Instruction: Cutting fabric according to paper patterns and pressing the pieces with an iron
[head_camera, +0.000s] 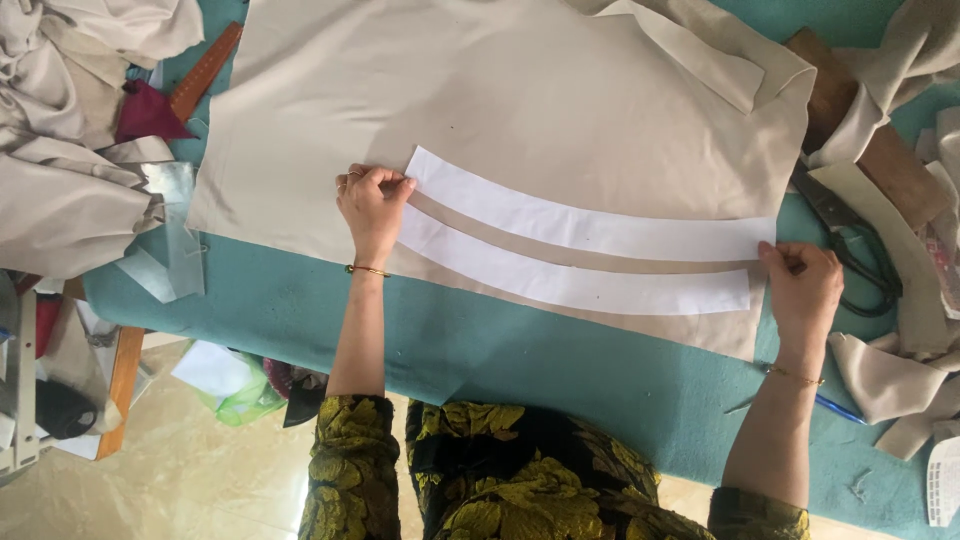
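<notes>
Left hand (372, 205): fingers pinched on left end of upper white paper strip (590, 225). Right hand (805, 285): fingers curled, pressing strip's right end. Lower white paper strip (570, 283) just below fingers. Both strips laid flat on beige fabric (520, 90), teal surface (560, 370) beneath; fabric uncut, no outline visible.

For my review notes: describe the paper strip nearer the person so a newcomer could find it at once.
Start at the teal table and the large beige fabric spread on it. Two long, curved white paper strips lie side by side across its lower part. The nearer strip is the lower one, closest to the fabric's front edge, running from just below the left hand towards the right hand.
</notes>
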